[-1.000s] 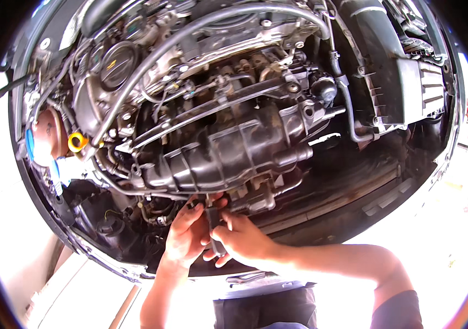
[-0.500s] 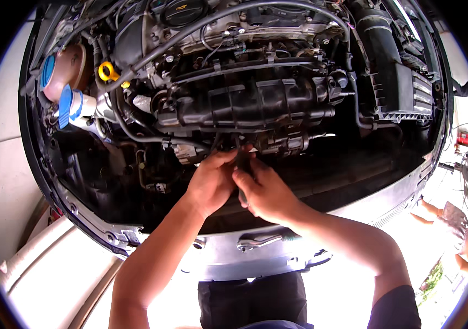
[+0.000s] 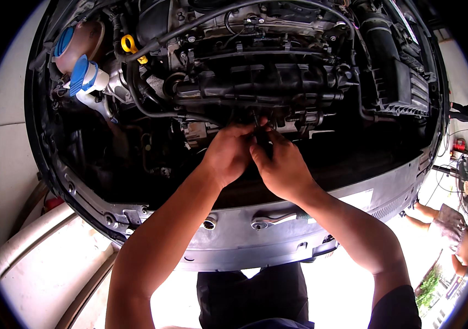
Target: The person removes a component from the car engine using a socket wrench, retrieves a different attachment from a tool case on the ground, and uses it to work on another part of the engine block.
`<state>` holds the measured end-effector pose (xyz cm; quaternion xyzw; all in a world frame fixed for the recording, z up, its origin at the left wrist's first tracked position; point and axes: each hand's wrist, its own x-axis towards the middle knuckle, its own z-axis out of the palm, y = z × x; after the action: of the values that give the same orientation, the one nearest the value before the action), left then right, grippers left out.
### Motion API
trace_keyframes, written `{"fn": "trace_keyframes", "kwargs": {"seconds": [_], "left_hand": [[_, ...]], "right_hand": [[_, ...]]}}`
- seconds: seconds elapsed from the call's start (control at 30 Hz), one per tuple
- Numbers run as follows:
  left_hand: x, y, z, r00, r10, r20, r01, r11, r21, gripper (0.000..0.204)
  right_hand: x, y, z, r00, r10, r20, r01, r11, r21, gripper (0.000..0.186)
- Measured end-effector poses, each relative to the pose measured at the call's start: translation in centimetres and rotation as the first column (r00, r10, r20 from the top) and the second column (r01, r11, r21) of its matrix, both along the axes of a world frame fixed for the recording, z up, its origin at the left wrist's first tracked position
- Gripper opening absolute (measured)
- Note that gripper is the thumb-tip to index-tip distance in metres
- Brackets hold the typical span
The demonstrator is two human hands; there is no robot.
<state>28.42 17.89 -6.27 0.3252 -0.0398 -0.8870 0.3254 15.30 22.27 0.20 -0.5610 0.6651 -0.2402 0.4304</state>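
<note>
My hands meet at the middle of an open engine bay, just below a black ribbed intake manifold (image 3: 267, 81). A slim dark-handled tool (image 3: 263, 140) points up between them toward the engine; its exact kind is hard to make out. My right hand (image 3: 283, 167) is closed round the handle, thumb along its side. Against the tool's upper part, my left hand (image 3: 229, 154) has its fingers curled in. The tool's tip and whatever it touches are lost in shadow under the manifold.
A ratchet wrench (image 3: 273, 221) and a metal ring-shaped piece (image 3: 209, 223) are on the silver front crossmember (image 3: 245, 247). A yellow dipstick loop (image 3: 128, 43) and a blue-capped reservoir (image 3: 87, 77) stand left, an air filter box (image 3: 401, 90) right. Another person (image 3: 447, 227) is at far right.
The whole view has shifted, so engine and hands appear higher and further right. My hands stay together under the manifold; the handle's lower end, seen before, is now covered by my right hand.
</note>
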Motion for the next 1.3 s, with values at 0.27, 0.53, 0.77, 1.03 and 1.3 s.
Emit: {"fn": "trace_keyframes", "kwargs": {"seconds": [0.27, 0.53, 0.77, 1.03, 1.3], "left_hand": [[0.1, -0.2, 1.5, 0.997, 0.051, 0.066, -0.052, 0.998, 0.017, 0.023], [-0.6, -0.1, 2.9, 0.987, 0.064, 0.144, -0.071, 0.996, 0.045, 0.013], [-0.2, 0.3, 0.7, 0.997, 0.044, 0.07, -0.041, 0.998, -0.037, 0.026], [-0.2, -0.1, 1.6, 0.997, 0.056, 0.061, -0.06, 0.996, 0.068, 0.025], [-1.3, 4.1, 5.9, 0.977, 0.062, 0.203, -0.088, 0.989, 0.122, 0.025]], "right_hand": [[-0.3, 0.8, 3.9, 0.991, 0.04, -0.125, -0.009, 0.971, 0.24, 0.03], [-0.6, 2.2, 5.9, 0.991, 0.038, -0.13, -0.008, 0.974, 0.227, 0.025], [-1.5, 3.4, 8.1, 0.996, -0.043, 0.081, 0.013, 0.941, 0.337, 0.019], [-3.1, 7.2, 9.4, 0.988, 0.01, 0.153, -0.048, 0.968, 0.248, 0.016], [-6.0, 12.8, 11.7, 0.976, 0.082, 0.203, -0.139, 0.949, 0.283, 0.036]]}}
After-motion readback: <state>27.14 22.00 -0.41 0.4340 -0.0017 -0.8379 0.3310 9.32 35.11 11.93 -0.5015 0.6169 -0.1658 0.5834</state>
